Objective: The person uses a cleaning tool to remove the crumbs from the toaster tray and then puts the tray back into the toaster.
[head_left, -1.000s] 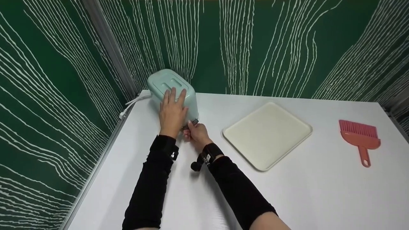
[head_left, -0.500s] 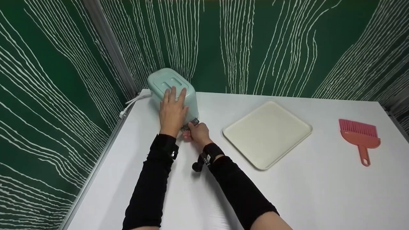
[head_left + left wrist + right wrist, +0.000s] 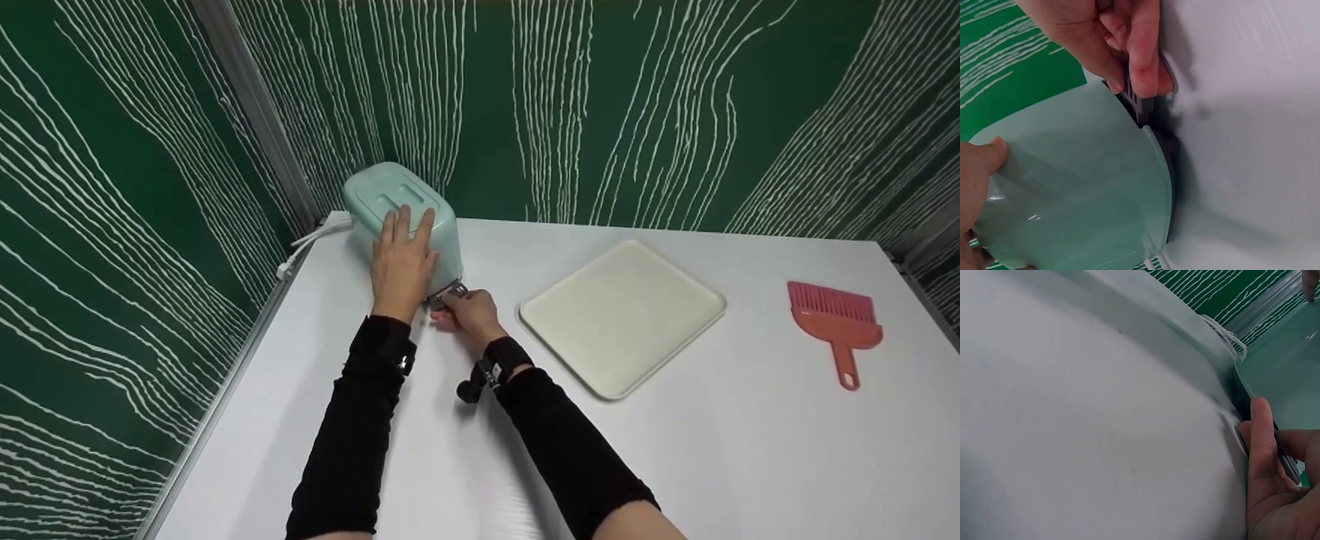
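A mint-green toaster point(image 3: 444, 244) stands at the table's back left corner, two shallow recesses in its top. My left hand point(image 3: 403, 274) rests on its top and near side with straight, spread fingers. At the base of the toaster's near end, a dark grey crumb tray point(image 3: 457, 289) sticks partly out. My right hand point(image 3: 472, 313) pinches that tray between thumb and fingers. In the left wrist view, the crumb tray point(image 3: 1144, 106) shows slots and projects from the toaster's bottom edge. The right wrist view shows the thumb over the tray and fingers beneath; its inner part is hidden.
A cream rectangular tray point(image 3: 622, 319) lies on the white table point(image 3: 720, 465), right of the hands. Farther right is a pink-bristled hand brush point(image 3: 838, 322). A white cord with plug point(image 3: 285, 268) trails at the left edge. Green walls point(image 3: 491, 112) stand close behind and left.
My right hand has shifted slightly right and away from the toaster, and more of the crumb tray now shows. My left hand stays on the toaster.
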A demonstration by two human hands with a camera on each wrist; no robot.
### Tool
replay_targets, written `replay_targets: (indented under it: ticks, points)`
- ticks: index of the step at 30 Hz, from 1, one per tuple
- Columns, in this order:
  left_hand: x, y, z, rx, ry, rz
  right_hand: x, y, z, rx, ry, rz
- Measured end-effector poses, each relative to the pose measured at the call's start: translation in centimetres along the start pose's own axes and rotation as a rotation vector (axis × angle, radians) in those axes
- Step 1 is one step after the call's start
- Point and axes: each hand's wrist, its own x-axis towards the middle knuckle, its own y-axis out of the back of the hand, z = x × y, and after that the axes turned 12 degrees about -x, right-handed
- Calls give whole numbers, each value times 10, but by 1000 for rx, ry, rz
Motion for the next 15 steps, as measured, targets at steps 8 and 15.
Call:
replay_targets:
  ticks: [8,15]
  points:
    - [-1,-2,0,15,-10,9,0,3,3,32,22,12]
    - [-1,-1,0,8,-3,-1,1,11,2,-10,-34,0]
